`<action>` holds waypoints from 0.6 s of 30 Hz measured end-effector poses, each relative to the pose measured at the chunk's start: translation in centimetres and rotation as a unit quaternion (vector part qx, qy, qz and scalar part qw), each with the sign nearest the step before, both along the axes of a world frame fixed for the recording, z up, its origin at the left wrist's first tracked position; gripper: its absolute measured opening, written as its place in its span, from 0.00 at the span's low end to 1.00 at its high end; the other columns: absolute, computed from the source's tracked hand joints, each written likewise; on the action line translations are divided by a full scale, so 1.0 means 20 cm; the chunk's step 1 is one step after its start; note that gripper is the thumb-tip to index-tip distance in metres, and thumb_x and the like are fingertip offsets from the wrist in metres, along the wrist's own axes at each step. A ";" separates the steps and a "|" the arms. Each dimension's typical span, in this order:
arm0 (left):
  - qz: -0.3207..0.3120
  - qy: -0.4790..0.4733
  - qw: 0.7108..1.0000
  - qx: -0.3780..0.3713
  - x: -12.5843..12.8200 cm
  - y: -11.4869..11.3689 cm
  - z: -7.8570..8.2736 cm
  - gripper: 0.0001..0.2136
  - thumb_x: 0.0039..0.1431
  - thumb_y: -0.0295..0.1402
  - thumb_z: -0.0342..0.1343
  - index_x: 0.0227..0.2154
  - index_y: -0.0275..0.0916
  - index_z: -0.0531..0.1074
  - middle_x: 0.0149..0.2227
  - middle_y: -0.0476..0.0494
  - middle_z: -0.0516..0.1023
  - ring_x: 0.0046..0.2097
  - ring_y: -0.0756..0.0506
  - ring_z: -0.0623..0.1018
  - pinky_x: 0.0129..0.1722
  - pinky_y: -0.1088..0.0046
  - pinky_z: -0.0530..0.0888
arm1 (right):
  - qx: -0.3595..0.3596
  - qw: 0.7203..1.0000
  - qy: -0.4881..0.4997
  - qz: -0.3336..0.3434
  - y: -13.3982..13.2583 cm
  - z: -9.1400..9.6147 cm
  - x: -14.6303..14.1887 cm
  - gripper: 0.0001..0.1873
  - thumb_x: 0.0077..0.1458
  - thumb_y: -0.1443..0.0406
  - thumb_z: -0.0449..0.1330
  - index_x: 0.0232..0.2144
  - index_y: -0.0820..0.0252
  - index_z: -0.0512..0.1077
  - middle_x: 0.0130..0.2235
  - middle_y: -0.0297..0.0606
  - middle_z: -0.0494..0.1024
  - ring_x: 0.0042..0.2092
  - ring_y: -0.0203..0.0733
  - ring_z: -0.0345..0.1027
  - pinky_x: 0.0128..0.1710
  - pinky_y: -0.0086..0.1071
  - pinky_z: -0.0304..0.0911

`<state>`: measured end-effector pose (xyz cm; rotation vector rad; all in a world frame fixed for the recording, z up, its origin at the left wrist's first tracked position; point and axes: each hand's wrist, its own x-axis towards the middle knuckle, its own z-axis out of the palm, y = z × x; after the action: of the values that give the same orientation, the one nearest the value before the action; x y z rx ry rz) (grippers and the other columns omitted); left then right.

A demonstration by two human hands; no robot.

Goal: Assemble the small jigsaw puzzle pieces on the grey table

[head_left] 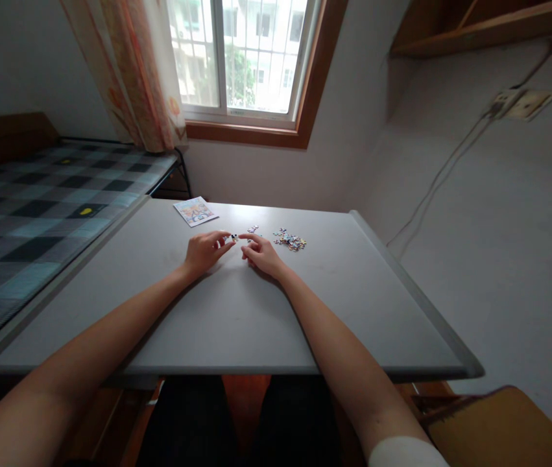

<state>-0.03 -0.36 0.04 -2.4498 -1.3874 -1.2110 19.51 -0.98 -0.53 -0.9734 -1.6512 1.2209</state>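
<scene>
Head view, from the left: a picture card (195, 211) lies flat near the table's far left corner, set slantwise beyond the hands, where it seems placed to be looked at without getting in the way. Next comes the left hand (204, 251), its thumb and fingertips pinching a small dark-and-white puzzle piece (235, 238) toward the far edge, left of the middle – a fingertip grip that likely suits something so tiny. Facing it, the right hand (263, 256) has its index finger stretched toward that piece and the others curled; whether it grips anything I cannot tell. Just past it lies a small cluster of pieces (253, 229), and farther right a loose pile of pieces (291, 240), probably put there to be within easy reach.

The table (363, 311) is pale and smooth, its far edge shining with daylight. Around it, left to right, are a bed (61, 188) with a checked cover, a patterned curtain (134, 71), a barred window (256, 65), then a wooden shelf (475, 39) above a wall socket (531, 105) with a hanging cable (431, 181) – and a chair (499, 425) by the near right corner.
</scene>
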 end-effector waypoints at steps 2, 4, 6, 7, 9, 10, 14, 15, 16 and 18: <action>-0.001 -0.004 1.000 0.002 0.00 0.00 0.00 0.15 0.60 0.45 0.56 0.39 0.39 0.78 0.27 0.47 0.79 0.25 0.51 0.75 0.29 0.75 0.69 | -0.001 1.000 -0.003 0.000 0.00 0.00 0.00 0.20 0.54 0.64 0.57 0.50 0.62 0.69 0.22 0.26 0.70 0.20 0.27 0.58 0.21 0.22 0.57; 0.000 -0.006 1.000 0.004 0.00 0.00 0.00 0.15 0.61 0.46 0.55 0.38 0.39 0.78 0.27 0.47 0.79 0.25 0.51 0.75 0.29 0.75 0.69 | 0.001 1.000 -0.005 0.000 -0.01 0.01 0.00 0.20 0.54 0.64 0.57 0.50 0.63 0.69 0.22 0.26 0.70 0.20 0.27 0.58 0.21 0.22 0.57; -0.001 -0.007 1.000 0.002 0.00 0.00 0.00 0.16 0.61 0.46 0.55 0.38 0.39 0.78 0.27 0.47 0.79 0.25 0.51 0.75 0.29 0.75 0.69 | 0.002 1.000 -0.006 0.000 -0.01 0.01 0.00 0.20 0.53 0.64 0.57 0.49 0.63 0.69 0.22 0.26 0.70 0.20 0.28 0.58 0.21 0.22 0.56; -0.003 -0.007 1.000 0.000 0.00 0.00 0.00 0.16 0.61 0.46 0.55 0.38 0.39 0.78 0.27 0.47 0.79 0.25 0.50 0.75 0.29 0.75 0.70 | 0.002 1.000 -0.006 0.000 -0.01 0.01 0.00 0.20 0.53 0.64 0.57 0.49 0.62 0.69 0.22 0.26 0.70 0.20 0.28 0.58 0.21 0.22 0.56; -0.010 -0.008 1.000 -0.004 0.00 0.01 -0.01 0.16 0.61 0.46 0.55 0.38 0.39 0.78 0.27 0.46 0.79 0.25 0.50 0.75 0.30 0.75 0.70 | 0.001 1.000 -0.003 0.002 -0.01 0.01 0.00 0.20 0.53 0.64 0.57 0.49 0.62 0.69 0.22 0.26 0.70 0.20 0.28 0.58 0.21 0.22 0.56; -0.012 -0.010 1.000 -0.005 0.00 0.01 -0.01 0.16 0.61 0.46 0.54 0.39 0.39 0.78 0.27 0.46 0.79 0.25 0.50 0.75 0.30 0.75 0.70 | 0.000 1.000 -0.001 0.004 -0.01 0.01 0.00 0.21 0.53 0.64 0.57 0.49 0.62 0.69 0.22 0.26 0.70 0.20 0.28 0.58 0.20 0.22 0.56; -0.015 -0.011 1.000 -0.009 0.00 0.01 -0.01 0.16 0.61 0.46 0.54 0.39 0.39 0.78 0.28 0.46 0.79 0.26 0.50 0.75 0.30 0.75 0.70 | -0.003 1.000 0.008 0.010 0.00 0.00 0.01 0.22 0.52 0.64 0.58 0.50 0.62 0.69 0.23 0.26 0.70 0.20 0.28 0.58 0.20 0.22 0.56; -0.014 -0.010 1.000 -0.009 -0.01 0.00 -0.01 0.16 0.61 0.46 0.53 0.39 0.39 0.78 0.28 0.46 0.79 0.26 0.50 0.75 0.30 0.75 0.70 | -0.002 1.000 0.010 0.011 0.00 0.00 0.01 0.22 0.52 0.64 0.58 0.50 0.61 0.68 0.23 0.26 0.71 0.21 0.28 0.57 0.20 0.22 0.56; -0.015 -0.008 1.000 -0.008 -0.01 0.00 -0.01 0.16 0.62 0.46 0.53 0.40 0.39 0.78 0.27 0.46 0.79 0.26 0.50 0.75 0.30 0.75 0.70 | -0.002 1.000 0.013 0.012 0.00 0.00 0.01 0.23 0.51 0.63 0.58 0.51 0.61 0.68 0.23 0.26 0.71 0.21 0.28 0.57 0.20 0.22 0.56; -0.019 -0.002 1.000 -0.003 -0.01 0.00 -0.01 0.17 0.62 0.46 0.53 0.40 0.38 0.77 0.27 0.46 0.79 0.26 0.50 0.75 0.30 0.75 0.70 | -0.001 1.000 0.016 0.014 0.00 0.00 0.01 0.24 0.51 0.63 0.59 0.51 0.62 0.68 0.23 0.26 0.71 0.21 0.28 0.57 0.20 0.22 0.56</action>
<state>-0.16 -0.32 -0.06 -2.4891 -1.3536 -1.2224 19.65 -1.04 -0.47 -0.9297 -1.6439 1.2514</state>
